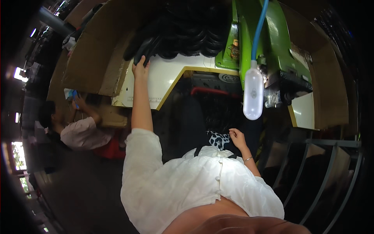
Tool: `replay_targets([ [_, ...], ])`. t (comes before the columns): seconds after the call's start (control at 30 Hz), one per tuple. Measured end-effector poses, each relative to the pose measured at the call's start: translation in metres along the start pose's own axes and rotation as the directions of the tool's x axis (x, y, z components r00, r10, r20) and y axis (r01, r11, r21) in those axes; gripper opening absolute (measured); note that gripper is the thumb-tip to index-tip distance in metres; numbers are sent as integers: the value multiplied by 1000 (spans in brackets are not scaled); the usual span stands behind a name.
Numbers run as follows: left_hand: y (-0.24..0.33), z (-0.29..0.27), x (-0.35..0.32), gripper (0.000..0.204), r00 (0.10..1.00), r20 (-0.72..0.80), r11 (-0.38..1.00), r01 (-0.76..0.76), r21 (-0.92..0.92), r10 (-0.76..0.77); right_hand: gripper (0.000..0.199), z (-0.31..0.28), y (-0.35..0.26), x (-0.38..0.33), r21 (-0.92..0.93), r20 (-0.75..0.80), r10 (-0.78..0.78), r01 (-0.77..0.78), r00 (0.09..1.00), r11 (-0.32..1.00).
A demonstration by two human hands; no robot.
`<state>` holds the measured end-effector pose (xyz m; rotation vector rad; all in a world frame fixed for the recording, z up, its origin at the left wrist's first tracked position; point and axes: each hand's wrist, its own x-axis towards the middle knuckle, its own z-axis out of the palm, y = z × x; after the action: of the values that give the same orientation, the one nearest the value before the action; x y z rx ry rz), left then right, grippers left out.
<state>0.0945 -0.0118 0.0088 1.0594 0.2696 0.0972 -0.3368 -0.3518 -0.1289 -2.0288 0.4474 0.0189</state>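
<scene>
My left hand reaches far forward over the white tabletop, its fingers closed on the end of a black curved piece. That piece lies against the left side of a pile of similar glossy black curved pieces; their exact kind is too dark to tell. Low over my lap is my right hand, its fingers curled in with nothing visible in them. Beside it is a black-and-white spotted cloth at my waist.
A green machine stands at the right of the white table. In front of it hangs a white lamp on a blue cord. Cardboard walls flank the table. A metal rack stands at right. Another person sits at left.
</scene>
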Motion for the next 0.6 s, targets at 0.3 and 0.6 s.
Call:
replay_targets([
  [0.3,50,6,-256,26,734,67,666,-647,371,676,21,-24,-15,10,315,109,-43,7,993,949],
  [0.6,-14,15,-365,30,890,365,848,-403,345,274,43,-67,-179,14,463,336,-505,327,795,824],
])
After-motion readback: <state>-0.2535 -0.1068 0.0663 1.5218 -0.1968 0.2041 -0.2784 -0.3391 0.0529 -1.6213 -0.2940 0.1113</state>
